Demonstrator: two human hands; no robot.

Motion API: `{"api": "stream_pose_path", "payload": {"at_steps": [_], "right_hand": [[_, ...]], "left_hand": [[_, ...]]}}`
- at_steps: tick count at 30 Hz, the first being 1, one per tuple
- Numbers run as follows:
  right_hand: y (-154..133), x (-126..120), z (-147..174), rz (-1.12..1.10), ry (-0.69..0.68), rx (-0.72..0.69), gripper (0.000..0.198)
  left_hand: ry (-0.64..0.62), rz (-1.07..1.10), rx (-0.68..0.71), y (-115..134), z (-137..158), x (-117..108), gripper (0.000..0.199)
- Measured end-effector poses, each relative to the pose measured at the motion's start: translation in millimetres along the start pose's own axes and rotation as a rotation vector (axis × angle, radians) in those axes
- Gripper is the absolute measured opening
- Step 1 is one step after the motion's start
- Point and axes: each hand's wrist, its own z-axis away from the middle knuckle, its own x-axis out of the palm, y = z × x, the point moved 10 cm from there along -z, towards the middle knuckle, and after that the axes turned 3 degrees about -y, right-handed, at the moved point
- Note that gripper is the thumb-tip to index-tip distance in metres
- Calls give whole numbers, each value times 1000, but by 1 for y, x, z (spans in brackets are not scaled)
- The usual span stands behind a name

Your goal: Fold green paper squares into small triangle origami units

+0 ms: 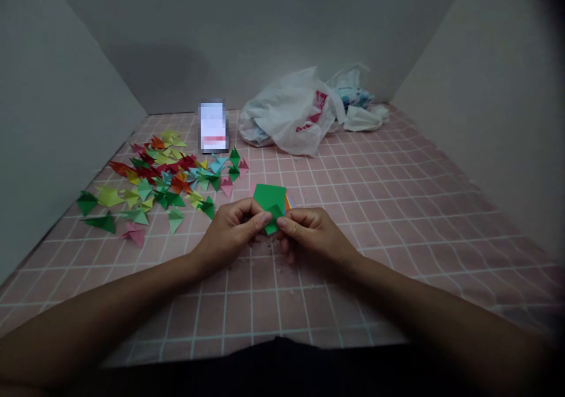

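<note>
Between my two hands is a small folded piece of green paper [273, 217], pinched at its edges. My left hand [236, 229] is closed on its left side, the thumb lying on top. From the right, my right hand [311, 232] pinches it between thumb and fingers. Just beyond lies a stack of square coloured paper [269, 194], a green sheet uppermost and orange, purple and pink edges peeking out. The held paper overlaps this stack in view, and its lower parts are partly hidden by my fingers.
Many folded paper figures [170, 173] in several colours are spread over the left of the pink checked tablecloth [397, 209]. A lit phone [213, 127] stands upright behind them. Crumpled white plastic bags [291, 112] lie at the back, with grey walls around three sides.
</note>
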Motion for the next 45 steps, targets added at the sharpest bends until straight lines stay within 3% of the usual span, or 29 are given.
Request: {"api": "stream_pose_path", "payload": {"at_steps": [4, 11, 17, 21, 28, 33, 37, 45], "right_hand": [[-8, -3, -2, 28, 24, -68, 34], [-8, -9, 0, 49, 76, -76, 33], [-12, -14, 0, 72, 123, -116, 34], [-13, -10, -1, 115, 101, -165, 33], [-8, -5, -2, 45, 47, -148, 25], [-12, -9, 0, 30, 95, -174, 26], [-9, -8, 0, 11, 98, -175, 26], [-1, 1, -3, -48, 19, -123, 28]], "left_hand": [[2, 25, -18, -5, -1, -1, 25], [-106, 45, -129, -14, -6, 8, 33], [-31, 104, -123, -15, -6, 3, 29], [-95, 161, -179, -26, -4, 13, 27], [-165, 19, -144, -20, -5, 14, 22], [-126, -104, -36, -11, -8, 8, 24], [-123, -101, -26, -14, -10, 6, 28], [-8, -106, 32, -4, -6, -3, 35]]}}
